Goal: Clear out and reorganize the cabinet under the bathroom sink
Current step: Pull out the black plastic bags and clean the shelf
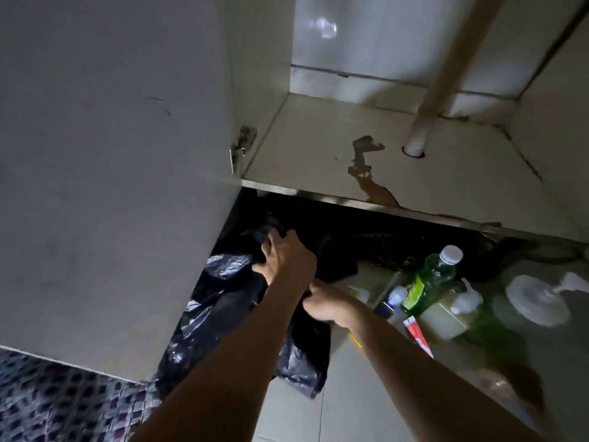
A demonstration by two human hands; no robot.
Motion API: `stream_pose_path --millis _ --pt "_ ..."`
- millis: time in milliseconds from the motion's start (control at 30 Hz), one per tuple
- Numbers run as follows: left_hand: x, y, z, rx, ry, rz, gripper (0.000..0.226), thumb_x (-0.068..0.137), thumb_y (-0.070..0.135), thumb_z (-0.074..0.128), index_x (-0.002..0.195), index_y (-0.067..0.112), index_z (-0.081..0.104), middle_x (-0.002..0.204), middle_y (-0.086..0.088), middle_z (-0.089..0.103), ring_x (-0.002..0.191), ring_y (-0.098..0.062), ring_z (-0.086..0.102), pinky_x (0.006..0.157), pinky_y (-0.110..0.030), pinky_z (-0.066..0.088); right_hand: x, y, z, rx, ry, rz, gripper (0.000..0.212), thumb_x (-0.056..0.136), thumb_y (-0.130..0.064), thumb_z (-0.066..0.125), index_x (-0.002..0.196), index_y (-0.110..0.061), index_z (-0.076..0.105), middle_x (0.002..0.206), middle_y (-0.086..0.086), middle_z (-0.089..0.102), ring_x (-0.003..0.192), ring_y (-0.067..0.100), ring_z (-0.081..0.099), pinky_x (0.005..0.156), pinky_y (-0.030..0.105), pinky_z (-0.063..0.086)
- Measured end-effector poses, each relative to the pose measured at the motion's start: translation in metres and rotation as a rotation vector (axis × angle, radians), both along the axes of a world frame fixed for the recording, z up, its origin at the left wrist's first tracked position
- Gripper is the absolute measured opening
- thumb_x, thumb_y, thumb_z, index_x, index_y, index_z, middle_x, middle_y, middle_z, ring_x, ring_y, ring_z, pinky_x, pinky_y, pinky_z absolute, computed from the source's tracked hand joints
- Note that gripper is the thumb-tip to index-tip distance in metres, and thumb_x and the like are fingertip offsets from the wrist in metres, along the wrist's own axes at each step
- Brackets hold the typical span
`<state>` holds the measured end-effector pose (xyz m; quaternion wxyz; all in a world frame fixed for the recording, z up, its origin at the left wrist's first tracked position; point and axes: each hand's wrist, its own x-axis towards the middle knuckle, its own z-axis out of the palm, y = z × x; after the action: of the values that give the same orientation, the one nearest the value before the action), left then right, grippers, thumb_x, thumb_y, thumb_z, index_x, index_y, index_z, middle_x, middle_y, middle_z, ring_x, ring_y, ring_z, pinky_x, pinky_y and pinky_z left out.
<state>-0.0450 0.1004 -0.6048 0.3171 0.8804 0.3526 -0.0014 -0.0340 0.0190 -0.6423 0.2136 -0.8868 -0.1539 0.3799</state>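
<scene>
The under-sink cabinet (318, 148) stands open with a bare, stained floor panel and a white drain pipe (424, 122) running down into it. Below its front edge a black plastic bag (210, 311) lies crumpled on the floor tiles. My left hand (287, 260) grips the bag's upper part, fingers curled into the plastic. My right hand (325, 306) pinches a fold of the same bag lower down. The dark gap under the cabinet hides whatever lies behind the bag.
The open cabinet door (111, 186) fills the left. On the floor at right stand a green bottle (430, 279) with a white cap, a pump dispenser (459, 307), a white lid (538, 301) and a red tube (417, 336). A patterned cloth (63, 403) lies at lower left.
</scene>
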Motion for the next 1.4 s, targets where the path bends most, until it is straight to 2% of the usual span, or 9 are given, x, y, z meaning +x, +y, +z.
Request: stream_pose_path --millis 100,233,400,700,867,1000,1133,1233,1400 --pt "-0.004 0.009 -0.015 -0.075 0.183 -0.085 0.039 0.088 0.018 0.050 0.126 0.010 0.053 0.136 -0.013 0.044 0.127 -0.037 0.042 0.103 -0.059 0.035 -0.013 -0.011 -0.015 -0.056 0.052 0.035 0.039 0.092 -0.007 0.035 0.129 -0.003 0.044 0.128 0.017 0.051 0.103 0.027 0.051 0.080 0.031 0.040" --pt "-0.013 0.012 -0.032 -0.093 0.334 -0.215 0.033 0.090 0.016 0.049 0.116 -0.001 0.057 0.126 -0.019 0.056 0.116 -0.036 0.054 0.099 -0.039 0.046 -0.024 -0.033 -0.044 -0.106 0.028 0.105 0.039 0.094 -0.012 0.037 0.131 -0.005 0.046 0.132 0.017 0.052 0.117 0.032 0.052 0.094 0.034 0.043" --pt "-0.035 -0.003 -0.034 0.029 0.543 -0.333 0.042 0.097 0.018 0.043 0.133 -0.003 0.048 0.137 -0.019 0.050 0.125 -0.033 0.049 0.103 -0.033 0.042 -0.040 -0.061 -0.046 -0.236 -0.038 0.346 0.031 0.091 -0.014 0.045 0.118 -0.004 0.055 0.112 0.016 0.061 0.098 0.031 0.061 0.068 0.029 0.042" --pt "-0.036 -0.022 0.020 0.261 0.425 -0.233 0.037 0.088 0.021 0.050 0.120 0.003 0.057 0.126 -0.018 0.057 0.114 -0.038 0.055 0.100 -0.045 0.046 -0.020 -0.079 0.029 -0.142 -0.360 0.601 0.061 0.086 -0.007 0.040 0.143 -0.029 0.031 0.133 0.014 0.050 0.114 0.034 0.052 0.081 0.035 0.043" --pt "-0.044 -0.038 0.029 0.290 0.428 -0.409 0.018 0.095 0.014 0.044 0.100 0.010 0.061 0.101 -0.010 0.060 0.092 -0.025 0.056 0.076 -0.027 0.041 -0.070 -0.097 -0.024 -0.223 -0.361 0.712 0.030 0.091 -0.006 0.042 0.120 -0.008 0.051 0.120 0.019 0.058 0.107 0.036 0.058 0.083 0.039 0.049" --pt "-0.050 -0.047 0.014 0.288 0.411 -0.464 0.015 0.092 0.016 0.047 0.081 0.013 0.057 0.091 -0.006 0.059 0.081 -0.022 0.053 0.069 -0.028 0.040 -0.071 -0.110 -0.017 -0.257 -0.366 0.751 0.040 0.090 -0.003 0.040 0.128 -0.011 0.048 0.129 0.016 0.052 0.117 0.035 0.053 0.088 0.038 0.045" --pt "-0.047 -0.068 0.020 0.407 0.107 -0.337 0.023 0.092 0.026 0.050 0.106 0.014 0.065 0.108 -0.010 0.064 0.099 -0.031 0.063 0.082 -0.036 0.050 -0.028 -0.133 0.036 -0.329 -0.329 0.803 0.045 0.088 0.000 0.041 0.131 -0.009 0.054 0.124 0.015 0.060 0.100 0.030 0.062 0.081 0.029 0.053" --pt "-0.035 -0.097 0.025 0.310 0.066 -0.444 0.027 0.090 0.030 0.053 0.103 0.012 0.069 0.101 -0.010 0.068 0.093 -0.030 0.066 0.081 -0.036 0.053 0.014 -0.168 0.080 -0.340 -0.304 0.685 0.030 0.091 -0.009 0.048 0.116 -0.007 0.064 0.101 0.015 0.070 0.063 0.018 0.058 0.049 0.017 0.045" --pt "-0.031 -0.169 0.009 -0.110 0.513 -0.749 0.028 0.094 0.033 0.052 0.078 0.014 0.064 0.070 0.001 0.062 0.059 -0.013 0.058 0.062 -0.025 0.050 0.069 -0.243 0.103 -0.454 -0.423 0.442 0.016 0.081 -0.011 0.053 0.083 -0.010 0.069 0.079 0.007 0.073 0.066 0.019 0.064 0.062 0.025 0.053"
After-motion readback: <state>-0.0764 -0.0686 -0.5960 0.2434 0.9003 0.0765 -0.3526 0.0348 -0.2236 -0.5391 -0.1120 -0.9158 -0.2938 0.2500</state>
